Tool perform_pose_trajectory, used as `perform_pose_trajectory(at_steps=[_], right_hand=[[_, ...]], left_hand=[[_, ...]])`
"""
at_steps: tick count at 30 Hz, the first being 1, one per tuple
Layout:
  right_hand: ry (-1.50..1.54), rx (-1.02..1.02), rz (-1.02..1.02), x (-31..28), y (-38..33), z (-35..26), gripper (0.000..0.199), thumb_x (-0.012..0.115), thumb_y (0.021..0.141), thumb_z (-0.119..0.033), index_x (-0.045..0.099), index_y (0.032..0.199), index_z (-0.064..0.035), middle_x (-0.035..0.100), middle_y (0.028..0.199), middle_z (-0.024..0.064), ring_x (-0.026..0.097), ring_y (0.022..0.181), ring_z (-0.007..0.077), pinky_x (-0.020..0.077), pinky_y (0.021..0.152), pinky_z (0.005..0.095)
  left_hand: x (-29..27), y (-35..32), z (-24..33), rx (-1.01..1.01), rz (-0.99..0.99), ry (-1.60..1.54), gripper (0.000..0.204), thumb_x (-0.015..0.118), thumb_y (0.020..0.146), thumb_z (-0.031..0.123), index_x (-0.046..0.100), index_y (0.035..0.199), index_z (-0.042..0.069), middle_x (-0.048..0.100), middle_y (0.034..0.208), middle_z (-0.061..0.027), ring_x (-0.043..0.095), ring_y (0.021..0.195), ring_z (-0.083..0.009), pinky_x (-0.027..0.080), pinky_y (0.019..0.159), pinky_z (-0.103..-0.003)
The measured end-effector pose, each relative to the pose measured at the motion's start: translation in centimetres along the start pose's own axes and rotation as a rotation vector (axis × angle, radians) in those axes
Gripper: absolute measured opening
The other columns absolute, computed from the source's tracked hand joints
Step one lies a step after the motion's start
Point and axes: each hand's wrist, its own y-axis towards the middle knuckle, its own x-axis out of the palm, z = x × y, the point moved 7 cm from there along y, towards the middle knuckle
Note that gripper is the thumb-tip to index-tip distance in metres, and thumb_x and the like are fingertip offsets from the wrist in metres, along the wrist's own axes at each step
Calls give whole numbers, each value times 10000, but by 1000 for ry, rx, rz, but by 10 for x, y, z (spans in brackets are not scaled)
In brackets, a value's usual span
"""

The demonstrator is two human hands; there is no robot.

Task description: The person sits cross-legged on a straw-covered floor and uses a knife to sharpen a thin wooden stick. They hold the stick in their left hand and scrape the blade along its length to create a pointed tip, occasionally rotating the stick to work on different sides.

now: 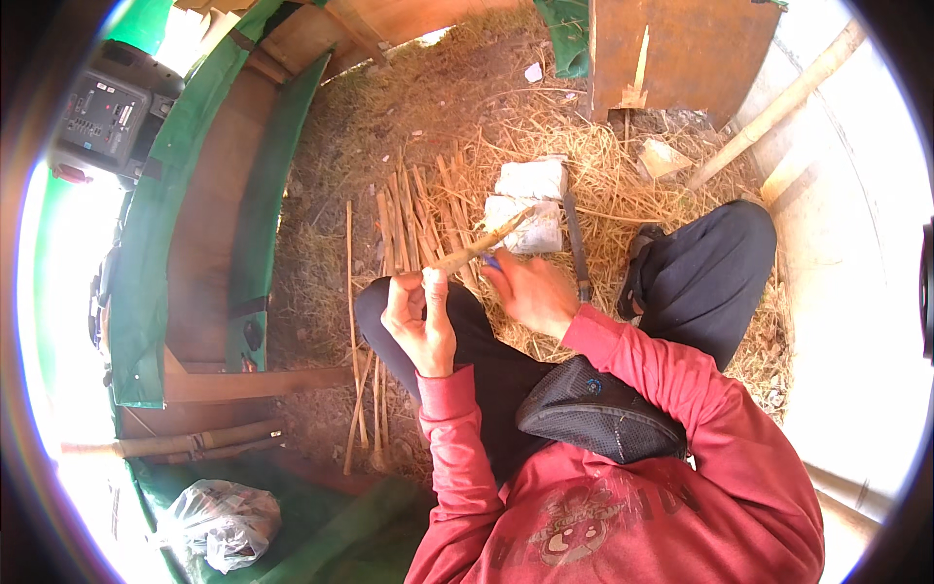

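My left hand (423,319) is closed around the near end of a peeled wooden stick (469,253), which slants up and away to the right. Its far tip looks thinner and rough. My right hand (533,295) is closed beside the stick's middle, gripping a small blue thing (491,261) that lies against the wood; most of it is hidden by the fingers. Beyond the hands, several split sticks (409,219) lie side by side on the ground. A long dark blade (576,243) rests on the straw, right of two white packets (530,180).
Loose straw (593,165) covers the ground ahead. A green-covered wooden frame (209,224) stands at left, and a clear plastic bag (226,526) sits lower left. A wooden panel (681,54) stands far right, near a leaning pole (778,102). A black pouch (603,414) rests at my waist.
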Motion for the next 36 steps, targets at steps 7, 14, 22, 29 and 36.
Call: perform_pose_trajectory(at_steps=[7,14,22,29,36], right_hand=[[-43,144,-51,31,12,67,409,460,1048,-382,580,1173,-11,656,727,292,654,712,498,506,654,602],[191,200,-183,34,17,61,421,425,1065,-395,552,1220,-24,662,754,261,652,724,482,499,658,570],[293,-196,1,-24,-6,-52,309,480,1049,-323,502,1144,-29,623,687,229,640,654,435,476,564,520],[104,-34,-79,-11,-2,-34,243,555,1013,-233,522,1140,-29,618,643,249,612,586,477,457,501,563],[44,-181,59,-11,-10,-49,265,595,994,-264,536,1123,-40,593,577,212,609,513,436,467,453,532]], left_hand=[[5,4,1,3,26,2,242,711,962,182,563,859,21,622,782,-19,598,675,-81,498,651,-236],[2,-1,3,9,-10,43,226,688,970,99,521,855,-1,653,774,-44,608,713,-59,488,677,-198],[6,2,0,-3,20,-15,177,669,978,81,535,900,-5,675,810,-56,613,737,-61,492,680,-200],[-2,-1,-2,-7,6,32,151,681,966,63,563,940,-27,668,830,-56,618,762,-67,497,708,-202],[-4,-2,4,42,-12,87,120,688,951,34,593,945,-40,646,845,-44,620,772,-69,498,712,-204]])
